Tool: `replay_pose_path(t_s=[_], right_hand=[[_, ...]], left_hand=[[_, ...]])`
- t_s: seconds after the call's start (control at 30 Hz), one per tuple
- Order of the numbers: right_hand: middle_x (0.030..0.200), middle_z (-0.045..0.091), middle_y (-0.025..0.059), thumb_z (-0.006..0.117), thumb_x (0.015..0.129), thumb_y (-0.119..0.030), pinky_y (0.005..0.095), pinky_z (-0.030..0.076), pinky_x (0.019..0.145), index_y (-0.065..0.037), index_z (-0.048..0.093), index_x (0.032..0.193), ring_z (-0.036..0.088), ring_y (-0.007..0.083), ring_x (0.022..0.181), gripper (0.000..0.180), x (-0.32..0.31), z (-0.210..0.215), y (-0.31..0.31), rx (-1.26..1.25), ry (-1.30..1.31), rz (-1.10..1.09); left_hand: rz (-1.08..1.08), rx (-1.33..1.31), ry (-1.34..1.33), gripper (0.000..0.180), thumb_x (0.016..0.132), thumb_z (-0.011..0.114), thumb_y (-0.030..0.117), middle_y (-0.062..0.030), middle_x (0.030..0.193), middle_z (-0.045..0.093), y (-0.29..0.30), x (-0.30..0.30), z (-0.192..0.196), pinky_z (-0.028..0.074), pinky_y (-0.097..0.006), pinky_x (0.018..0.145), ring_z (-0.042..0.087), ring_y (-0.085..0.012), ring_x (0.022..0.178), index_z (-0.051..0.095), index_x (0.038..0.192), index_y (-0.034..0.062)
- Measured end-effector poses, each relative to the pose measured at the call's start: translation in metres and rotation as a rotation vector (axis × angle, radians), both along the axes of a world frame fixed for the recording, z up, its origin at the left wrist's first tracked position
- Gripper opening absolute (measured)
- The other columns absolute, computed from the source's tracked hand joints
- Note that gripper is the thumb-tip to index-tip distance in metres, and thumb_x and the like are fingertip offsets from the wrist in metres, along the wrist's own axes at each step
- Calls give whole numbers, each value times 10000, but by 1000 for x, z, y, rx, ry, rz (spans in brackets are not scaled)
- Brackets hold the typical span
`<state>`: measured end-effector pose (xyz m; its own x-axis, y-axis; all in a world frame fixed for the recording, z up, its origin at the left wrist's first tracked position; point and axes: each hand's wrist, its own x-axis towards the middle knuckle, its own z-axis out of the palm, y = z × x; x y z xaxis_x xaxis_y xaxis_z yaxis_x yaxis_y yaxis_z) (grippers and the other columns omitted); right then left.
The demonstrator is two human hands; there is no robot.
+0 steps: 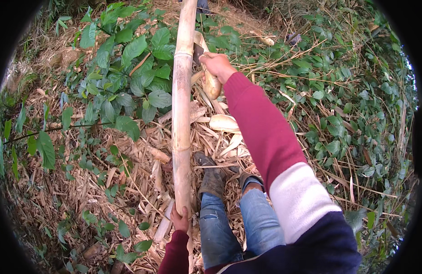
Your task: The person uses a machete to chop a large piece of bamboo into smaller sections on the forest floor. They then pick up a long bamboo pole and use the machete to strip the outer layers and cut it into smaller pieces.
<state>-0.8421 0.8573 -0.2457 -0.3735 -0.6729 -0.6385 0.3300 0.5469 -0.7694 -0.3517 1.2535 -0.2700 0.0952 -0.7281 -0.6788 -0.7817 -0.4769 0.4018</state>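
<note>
A long pale bamboo pole point(181, 123) runs from the top of the view down to near my body, with ring-like joints along it. My left hand point(180, 219) is wrapped round the pole close to its near end, thumb on top. Farther up, my right hand point(215, 65) is closed in a fist on a broad-bladed knife; its dark blade point(198, 51) lies against the pole's right side, just beside a joint. The knife's handle is hidden in my fingers. Beneath the right hand are pale cut bamboo pieces point(213, 86).
Dry bamboo chips and husks point(142, 192) cover the ground. A leafy green shrub point(133, 50) stands left of the pole, with vines and dry stalks point(329, 118) on the right. My boots point(212, 176) stand right of the pole. Another pale bamboo piece point(224, 123) lies ahead of them.
</note>
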Motion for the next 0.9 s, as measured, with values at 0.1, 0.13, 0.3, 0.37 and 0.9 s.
replay_pose_path(t_s=[0.1,0.13,0.3,0.37,0.9], right_hand=[[813,600,132,587,1002,-165,378,568,481,-88,488,1432,609,194,575,448,-5,7,22,-251,-176,-209],[819,577,112,554,1022,-168,378,580,485,-105,446,1471,601,185,571,466,-5,8,29,-325,-273,-253],[896,618,109,574,1014,-174,373,574,488,-82,443,1472,596,180,561,485,0,8,35,-99,-247,-84],[907,623,112,570,1013,-166,374,568,484,-74,442,1471,596,180,562,484,-2,8,30,-26,-171,3],[784,614,117,558,1015,-182,391,571,501,-59,549,1351,586,189,519,358,-7,32,13,-362,-185,-316]], left_hand=[[18,-27,128,746,963,588,528,-254,1391,449,1,2,-4,296,-487,1129,412,-402,1313,382,1504,57],[24,-27,142,748,964,588,525,-254,1392,446,2,3,-5,297,-485,1128,415,-401,1307,379,1504,53],[12,-9,73,756,969,587,513,-243,1396,437,2,5,-7,312,-468,1121,427,-394,1290,364,1506,30],[-63,-26,2,756,972,583,511,-242,1400,434,2,6,-7,314,-463,1122,423,-396,1298,360,1507,26],[38,-10,138,732,961,602,487,-249,1401,467,2,7,-7,286,-477,1133,394,-392,1330,374,1514,66]])
